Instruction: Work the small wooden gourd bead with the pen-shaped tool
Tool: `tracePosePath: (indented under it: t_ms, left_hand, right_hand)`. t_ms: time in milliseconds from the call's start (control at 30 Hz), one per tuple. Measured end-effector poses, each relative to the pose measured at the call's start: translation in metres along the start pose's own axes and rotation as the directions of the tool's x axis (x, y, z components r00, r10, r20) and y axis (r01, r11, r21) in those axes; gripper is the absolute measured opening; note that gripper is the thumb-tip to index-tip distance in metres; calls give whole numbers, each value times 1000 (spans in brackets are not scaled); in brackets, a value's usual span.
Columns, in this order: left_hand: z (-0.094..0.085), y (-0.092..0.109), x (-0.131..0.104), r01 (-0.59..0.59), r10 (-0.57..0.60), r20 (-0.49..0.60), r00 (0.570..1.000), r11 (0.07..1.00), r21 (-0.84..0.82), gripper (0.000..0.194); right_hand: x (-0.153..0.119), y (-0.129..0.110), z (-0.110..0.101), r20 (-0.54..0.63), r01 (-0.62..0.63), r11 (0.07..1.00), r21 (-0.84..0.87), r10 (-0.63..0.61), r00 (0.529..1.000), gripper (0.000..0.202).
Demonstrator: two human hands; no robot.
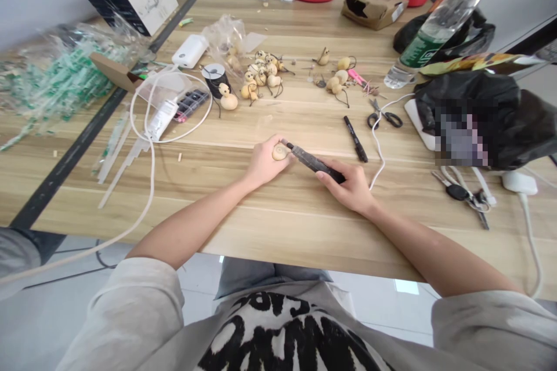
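My left hand [266, 161] is closed around a small pale gourd [279, 152], whose rounded end shows a ringed mark. In my right hand [351, 186] is a long dark hand tool [317, 163] with a narrow tip; its exact kind I cannot make out. The tip points left and meets or nearly meets the gourd beside my left fingertips. Beyond my hands sits a cluster of small gourds [260, 74] with black cords, some with drawn faces. More gourds [337, 82] lie to its right. A black marker [355, 139] rests right of the tool.
Scissors [384, 117], a white cable [381, 151], keys [462, 192] and a black bag [487, 98] lie on the right. A water bottle [430, 40] stands behind. On the left are a thread spool [216, 76], white tubing [152, 185], clear sticks [124, 171] and green-white packets [65, 72].
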State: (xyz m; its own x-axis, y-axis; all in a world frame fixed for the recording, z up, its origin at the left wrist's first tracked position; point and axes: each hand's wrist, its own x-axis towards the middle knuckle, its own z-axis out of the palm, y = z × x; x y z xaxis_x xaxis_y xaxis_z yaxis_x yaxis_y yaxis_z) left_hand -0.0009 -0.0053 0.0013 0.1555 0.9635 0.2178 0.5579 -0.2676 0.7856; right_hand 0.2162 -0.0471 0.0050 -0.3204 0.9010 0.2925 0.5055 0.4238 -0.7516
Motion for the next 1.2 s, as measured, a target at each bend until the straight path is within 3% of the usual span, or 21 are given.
tracePosePath:
  t_ms: [467,1200]
  left_hand:
    - [-1,3,0,43,-43,6,999,999,-8,28]
    - [0,2,0,40,-41,-41,998,999,-25,23]
  right_hand:
    - [-1,0,-1,-4,2,1000,29,-2,1000,40]
    - [-2,0,0,-10,28,1000,4,-27,1000,36]
